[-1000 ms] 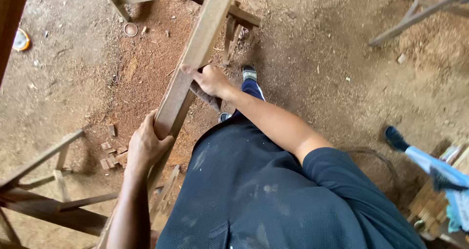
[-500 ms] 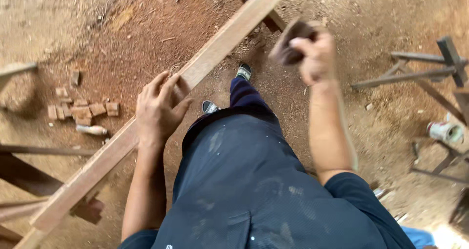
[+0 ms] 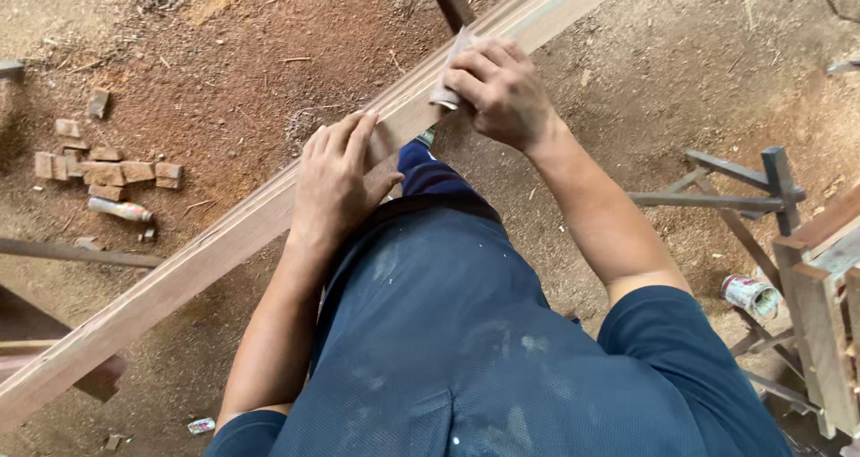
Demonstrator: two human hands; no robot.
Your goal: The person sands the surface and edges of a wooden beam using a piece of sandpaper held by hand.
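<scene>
A long pale wooden plank (image 3: 179, 273) runs diagonally from the lower left to the upper right, raised above the sawdust floor. My left hand (image 3: 336, 179) lies flat on its top face with the fingers spread, pressing it down. Farther up the plank, my right hand (image 3: 502, 90) is closed on a small folded piece of sandpaper (image 3: 448, 85) and presses it against the wood. Below my arms I see my dark blue shirt and one foot under the plank.
Small wood offcuts (image 3: 103, 166) and a small bottle (image 3: 121, 211) lie on the floor at the left. Dark timber pieces (image 3: 54, 251) lie at the lower left. A wooden frame (image 3: 820, 278) and a can (image 3: 748, 294) stand at the right.
My right hand came down from the air and now presses the sandpaper on the plank. My left hand stays on the plank. The view has shifted.
</scene>
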